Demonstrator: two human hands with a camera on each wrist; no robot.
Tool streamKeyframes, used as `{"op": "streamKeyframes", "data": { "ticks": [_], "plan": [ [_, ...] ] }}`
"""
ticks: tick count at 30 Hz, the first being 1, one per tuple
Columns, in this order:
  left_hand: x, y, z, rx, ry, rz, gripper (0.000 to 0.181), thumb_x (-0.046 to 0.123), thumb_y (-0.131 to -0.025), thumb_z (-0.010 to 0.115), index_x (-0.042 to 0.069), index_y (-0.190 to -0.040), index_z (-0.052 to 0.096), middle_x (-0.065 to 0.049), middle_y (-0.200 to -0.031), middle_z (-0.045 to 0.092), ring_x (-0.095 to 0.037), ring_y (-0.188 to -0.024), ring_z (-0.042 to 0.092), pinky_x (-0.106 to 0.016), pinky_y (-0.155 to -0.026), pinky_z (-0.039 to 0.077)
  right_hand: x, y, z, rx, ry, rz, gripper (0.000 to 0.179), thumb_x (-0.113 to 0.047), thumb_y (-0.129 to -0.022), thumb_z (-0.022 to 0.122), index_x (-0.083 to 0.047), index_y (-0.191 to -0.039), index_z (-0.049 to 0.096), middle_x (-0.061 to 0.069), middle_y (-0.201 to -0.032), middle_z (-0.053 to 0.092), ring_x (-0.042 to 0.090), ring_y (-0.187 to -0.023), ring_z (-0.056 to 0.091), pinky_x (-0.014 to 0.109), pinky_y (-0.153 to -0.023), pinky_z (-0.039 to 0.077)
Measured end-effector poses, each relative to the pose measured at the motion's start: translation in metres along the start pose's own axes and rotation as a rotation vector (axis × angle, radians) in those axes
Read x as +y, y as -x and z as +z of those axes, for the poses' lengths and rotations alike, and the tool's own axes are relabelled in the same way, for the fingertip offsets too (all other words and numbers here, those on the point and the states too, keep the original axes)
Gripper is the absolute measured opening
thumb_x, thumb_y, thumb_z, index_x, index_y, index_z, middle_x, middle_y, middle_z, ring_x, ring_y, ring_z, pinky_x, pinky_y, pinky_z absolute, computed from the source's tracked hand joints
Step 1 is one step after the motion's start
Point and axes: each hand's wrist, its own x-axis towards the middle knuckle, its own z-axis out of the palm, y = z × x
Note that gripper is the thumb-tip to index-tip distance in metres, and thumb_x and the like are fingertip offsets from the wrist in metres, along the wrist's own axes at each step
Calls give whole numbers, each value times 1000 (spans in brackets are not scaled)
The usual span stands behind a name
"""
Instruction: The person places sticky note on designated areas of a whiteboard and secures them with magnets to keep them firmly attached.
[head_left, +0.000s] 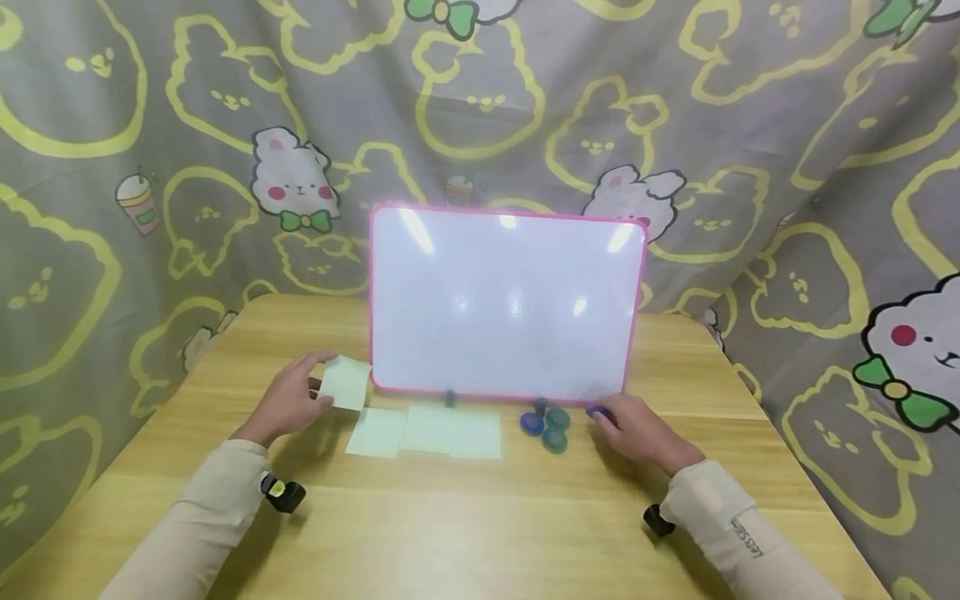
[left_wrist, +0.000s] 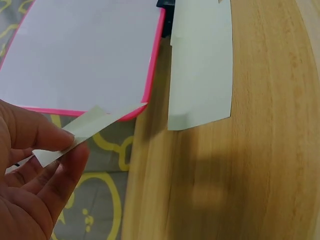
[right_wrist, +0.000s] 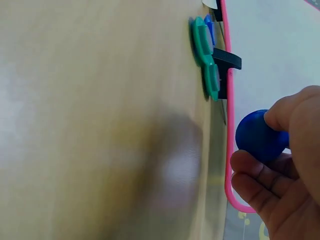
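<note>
My left hand (head_left: 291, 402) pinches a pale green paper square (head_left: 346, 382) between thumb and fingers, close to the lower left corner of a pink-framed whiteboard (head_left: 506, 304). In the left wrist view the held paper (left_wrist: 92, 129) is tilted and slightly bent. At the board's lower right corner my right hand (head_left: 637, 429) grips a round blue magnet (right_wrist: 261, 135) by its edge. More paper squares (head_left: 377, 432) lie on the table in front of the board. Beside them sit a blue magnet (head_left: 532, 424) and two green magnets (head_left: 555, 439).
The whiteboard stands upright on black feet (right_wrist: 225, 60) on a wooden table (head_left: 450, 533). Behind it hangs a grey curtain (head_left: 360, 100) with yellow outlines and white rabbits. A small black camera (head_left: 283, 493) is strapped at the left wrist, another (head_left: 658, 521) at the right.
</note>
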Motion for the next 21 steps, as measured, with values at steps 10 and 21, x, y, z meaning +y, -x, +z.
{"op": "streamKeyframes", "data": {
  "ticks": [10, 21],
  "plan": [
    [5, -5, -1, 25, -9, 5, 68, -7, -79, 64, -4, -141, 38, -29, -136, 39, -46, -99, 61, -38, -70, 58, 1, -11, -5, -3, -13, 7, 9, -8, -94, 59, -6, -84, 60, -3, -73, 51, 14, -66, 47, 32, -62, 45],
    [13, -11, 3, 55, 20, 15, 67, -6, -79, 62, -3, -141, 39, -27, -136, 40, -45, -100, 60, -38, -69, 57, 3, -18, -3, 53, 11, -58, 5, -5, -90, 63, -6, -85, 62, -2, -76, 57, 15, -69, 51, 37, -66, 49]
  ]
}}
